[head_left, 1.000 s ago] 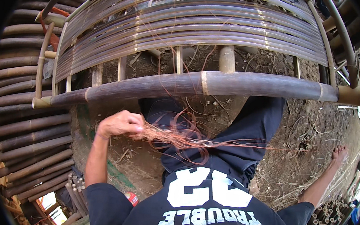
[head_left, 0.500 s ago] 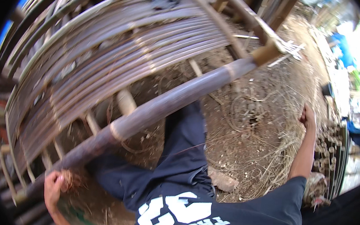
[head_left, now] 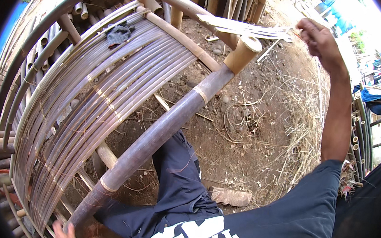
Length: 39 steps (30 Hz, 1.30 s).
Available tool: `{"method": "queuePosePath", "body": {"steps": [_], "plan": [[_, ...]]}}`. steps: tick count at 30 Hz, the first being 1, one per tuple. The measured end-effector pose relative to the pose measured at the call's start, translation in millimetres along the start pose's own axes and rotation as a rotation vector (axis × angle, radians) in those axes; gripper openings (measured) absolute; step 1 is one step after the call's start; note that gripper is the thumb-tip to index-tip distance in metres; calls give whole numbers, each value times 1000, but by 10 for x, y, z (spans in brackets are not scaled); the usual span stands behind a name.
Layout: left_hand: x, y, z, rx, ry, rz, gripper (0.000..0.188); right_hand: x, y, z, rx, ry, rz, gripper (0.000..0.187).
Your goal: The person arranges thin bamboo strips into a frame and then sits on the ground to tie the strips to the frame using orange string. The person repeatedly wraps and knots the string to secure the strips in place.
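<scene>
A slatted bamboo frame (head_left: 110, 98) fills the left side, its thin slats bound by cross-ties. Along its near edge runs a thick dark bamboo pole (head_left: 151, 147). My left hand (head_left: 65, 234) is at the pole's lower end, partly cut off and slightly blurred. Its fingers are bent, but what they grip is hidden. Raised high at the right, my right hand (head_left: 317, 43) is closed in a pinch beside pale bamboo strips (head_left: 248, 28); I cannot make out what is in it. A thin reddish strand (head_left: 179, 169) crosses my trouser leg.
A dark cloth (head_left: 118, 34) lies on the slats' far end. Dry straw (head_left: 305, 124) and a coil of thin strands (head_left: 238, 118) lie on the soil. Near my leg is a flat brownish block (head_left: 230, 197). Stacked bamboo poles (head_left: 358, 138) stand at the right.
My right hand has risen upward and farther from me. My left hand has moved lower; the reddish fibre bundle beside it no longer shows clearly. The view has shifted.
</scene>
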State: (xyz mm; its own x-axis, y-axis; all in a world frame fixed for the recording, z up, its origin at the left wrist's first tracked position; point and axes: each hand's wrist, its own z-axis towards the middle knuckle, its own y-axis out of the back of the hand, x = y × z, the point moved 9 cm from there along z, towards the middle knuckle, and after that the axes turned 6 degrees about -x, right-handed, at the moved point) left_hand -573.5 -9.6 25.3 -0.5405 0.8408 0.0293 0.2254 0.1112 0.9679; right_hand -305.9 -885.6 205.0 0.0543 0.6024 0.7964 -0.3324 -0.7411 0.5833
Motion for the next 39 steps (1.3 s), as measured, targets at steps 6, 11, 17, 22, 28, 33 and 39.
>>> {"method": "queuePosePath", "body": {"steps": [6,11,17,22,28,33,39], "plan": [[-4486,949,-815,135,-1122,-1214,79,1638,-1778,-1386,549,608,-70,13],[-5651,1012,-1409,832,-1153,-1081,27,988,-1073,-1140,436,386,-9,20],[-5208,960,-152,371,-968,-1243,16,-356,334,-1586,414,80,177,42],[-5680,301,-1078,427,-1370,-637,36,-1835,1386,-1334,160,-594,43,33],[-5408,410,-1236,481,-1396,-685,45,-2823,3432,-41,-564,-658,-735,26],[-4207,-190,-743,582,-867,-704,30,-1502,1517,1952,-442,-238,-136,25],[-3178,-655,-828,719,-366,-955,33,-756,-1210,1676,245,-286,-404,26]]}}
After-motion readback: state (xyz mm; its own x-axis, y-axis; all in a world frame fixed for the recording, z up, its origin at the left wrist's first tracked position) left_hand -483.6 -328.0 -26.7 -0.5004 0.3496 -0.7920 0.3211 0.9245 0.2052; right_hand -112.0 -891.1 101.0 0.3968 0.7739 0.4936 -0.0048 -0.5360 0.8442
